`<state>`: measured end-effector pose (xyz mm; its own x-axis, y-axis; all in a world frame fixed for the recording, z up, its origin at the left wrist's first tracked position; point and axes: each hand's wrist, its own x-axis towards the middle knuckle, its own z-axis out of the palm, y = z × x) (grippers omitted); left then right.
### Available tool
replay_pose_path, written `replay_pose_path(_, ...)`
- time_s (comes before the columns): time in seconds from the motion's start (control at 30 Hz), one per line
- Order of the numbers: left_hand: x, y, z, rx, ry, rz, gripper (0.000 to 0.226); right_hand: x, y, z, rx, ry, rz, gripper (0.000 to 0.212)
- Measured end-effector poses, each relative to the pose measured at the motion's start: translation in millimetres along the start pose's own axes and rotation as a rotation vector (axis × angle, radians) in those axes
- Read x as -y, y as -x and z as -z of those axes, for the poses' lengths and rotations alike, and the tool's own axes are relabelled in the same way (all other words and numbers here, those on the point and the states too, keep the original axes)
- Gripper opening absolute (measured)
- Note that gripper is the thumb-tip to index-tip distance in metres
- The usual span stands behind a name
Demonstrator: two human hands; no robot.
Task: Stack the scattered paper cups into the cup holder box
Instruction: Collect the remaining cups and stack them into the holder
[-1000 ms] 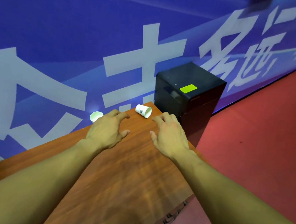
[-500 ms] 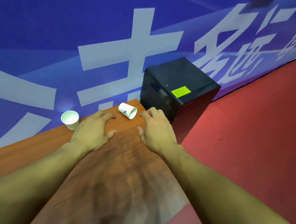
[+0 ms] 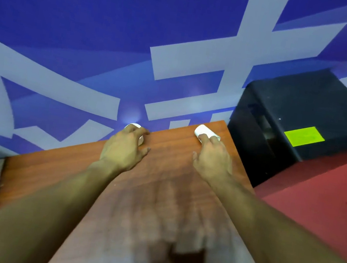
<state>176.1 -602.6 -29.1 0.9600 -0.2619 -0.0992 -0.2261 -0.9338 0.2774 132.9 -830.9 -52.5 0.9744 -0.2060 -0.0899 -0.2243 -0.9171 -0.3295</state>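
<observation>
At the far edge of the wooden table, the left hand curls its fingers round an upright cup at eleven o'clock. The right hand, fingers stretched, touches a tipped cup at one o'clock. Beyond rises a blue banner wall. A black box stands at two o'clock beside red floor.

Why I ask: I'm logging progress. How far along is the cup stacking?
Done: nothing visibly stacked. In hand: the left hand curls over the upright cup; the right hand touches the tipped cup, both on the table. Left: lifting, nesting and boxing both.
</observation>
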Motion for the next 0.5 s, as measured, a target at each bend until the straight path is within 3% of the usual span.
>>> replay_pose_path(0.17,12,-30,-23,0.036,-0.004,0.066,0.041,-7,-36,-21,0.118,-0.027,-0.088,0.058)
replay_pose_path(0.5,38,-80,-75,0.236,-0.145,0.134,0.037,-15,-73,-65,0.147,-0.003,-0.240,0.055)
